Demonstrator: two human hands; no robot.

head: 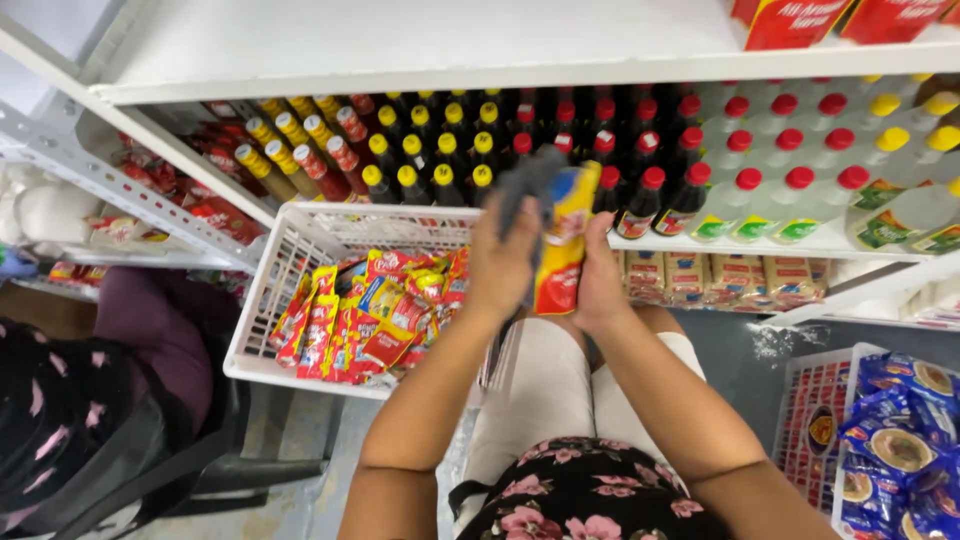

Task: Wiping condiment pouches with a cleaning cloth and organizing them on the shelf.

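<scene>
head view. the right hand (600,275) is gripping one yellow-and-red pouch (562,245) from its right side, grip pinching it, long axis upright and leaning slightly right at the top. the left hand (503,262) is pressing one grey cloth (528,185) against the pouch's left face, grip closed on the cloth. both hands are touching the pouch, held above the lap in front of the shelf (700,243). one white basket (290,260) just left is holding many like packets, too heaped to count; a second basket (815,420) of blue packets is lying at right. bottles (650,190) are standing in rows behind.
</scene>
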